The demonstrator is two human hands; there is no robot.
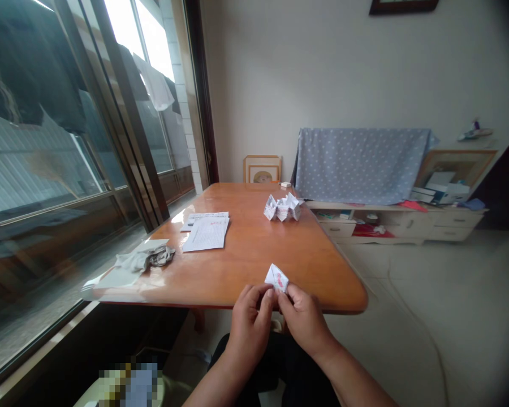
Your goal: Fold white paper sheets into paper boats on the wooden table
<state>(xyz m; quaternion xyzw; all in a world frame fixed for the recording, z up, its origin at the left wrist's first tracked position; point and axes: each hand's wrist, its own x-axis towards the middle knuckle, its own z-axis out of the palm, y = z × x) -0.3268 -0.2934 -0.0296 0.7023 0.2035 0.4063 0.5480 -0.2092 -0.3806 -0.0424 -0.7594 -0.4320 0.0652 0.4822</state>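
Observation:
A small folded piece of paper (276, 277), white with red marks and pointed at the top, is held between both hands at the table's near edge. My left hand (253, 314) pinches its lower left side with thumb and fingers. On the lower right, my right hand (301, 312) grips it in the same way. The paper's bottom part is hidden by my fingers. Farther up the table, several folded paper shapes (282, 208) stand in a cluster. Flat printed sheets (206, 233) lie stacked to the left of them.
The brown wooden table (246, 254) has rounded corners. A crumpled grey cloth (146, 259) lies at its left edge, and a small white box (285, 184) sits at the far end. Beyond are a low white cabinet (411, 223) and a dotted blue cloth (365, 164). Glass doors stand left.

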